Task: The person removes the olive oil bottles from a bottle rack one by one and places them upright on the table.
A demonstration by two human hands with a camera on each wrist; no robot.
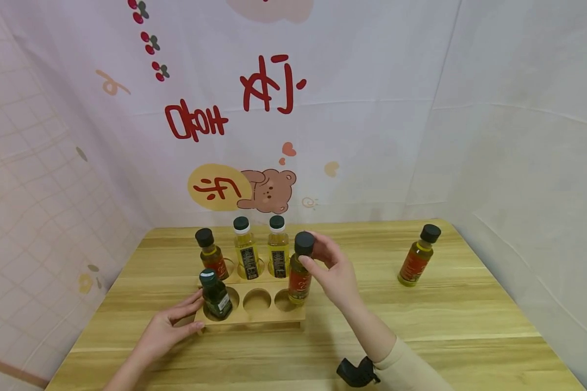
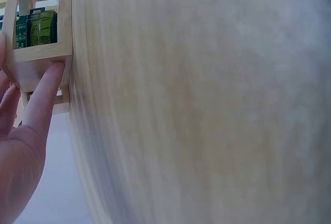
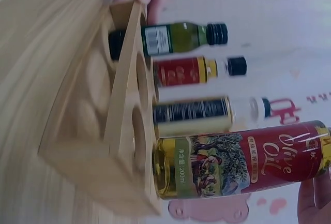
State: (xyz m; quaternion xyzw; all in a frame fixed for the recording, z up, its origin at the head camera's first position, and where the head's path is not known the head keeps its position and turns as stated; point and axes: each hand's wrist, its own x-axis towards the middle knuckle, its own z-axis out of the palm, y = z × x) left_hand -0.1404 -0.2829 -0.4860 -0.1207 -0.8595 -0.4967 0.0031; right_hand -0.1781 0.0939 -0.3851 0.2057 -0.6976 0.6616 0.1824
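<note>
A wooden bottle rack [image 1: 254, 317] stands on the table with two rows of round holes. My left hand [image 1: 168, 328] holds its left end, thumb at the front corner and fingers along the side [image 2: 39, 100]. With my right hand [image 1: 335, 271] I grip a red-labelled olive oil bottle [image 3: 243, 159] near its black cap. Its base is just over the front right hole, slightly tilted in the head view. A dark green bottle [image 1: 216, 296] leans in the front left hole; the front middle hole is bare. Behind stand another red-labelled bottle [image 1: 212, 260] and two yellow oil bottles [image 1: 248, 255] [image 1: 278, 252].
Another red-labelled oil bottle [image 1: 416, 263] stands upright on the wooden table [image 1: 450, 326] at the right. A black bent object [image 1: 356, 373] lies near the front, beside my right sleeve. A printed white cloth [image 1: 362, 136] hangs behind the table.
</note>
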